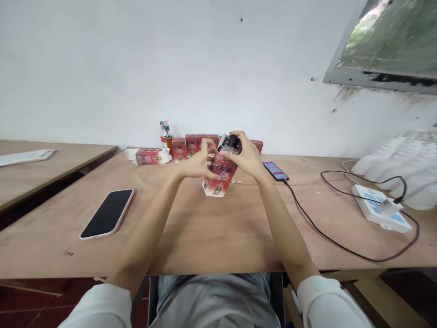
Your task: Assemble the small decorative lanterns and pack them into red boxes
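My left hand (202,163) is closed around a red printed carton (221,175), which is tilted above the table with its top end leaning right. A white flap shows at the carton's lower end. In my right hand (246,157) is a black plastic piece (231,143), partly within the carton's upper opening. The fingers lie over its top and the thumb presses near the carton's edge. The exact kind of the black piece cannot be made out, and its lower part is hidden by the carton.
Several red cartons (191,145) stand along the wall, beside a bottle with amber liquid (170,144). Another carton (149,156) lies with its flaps open. A pink-edged phone (108,213) lies left, a charging phone (276,171) right. A black cable (321,234) loops from a power strip (380,209).
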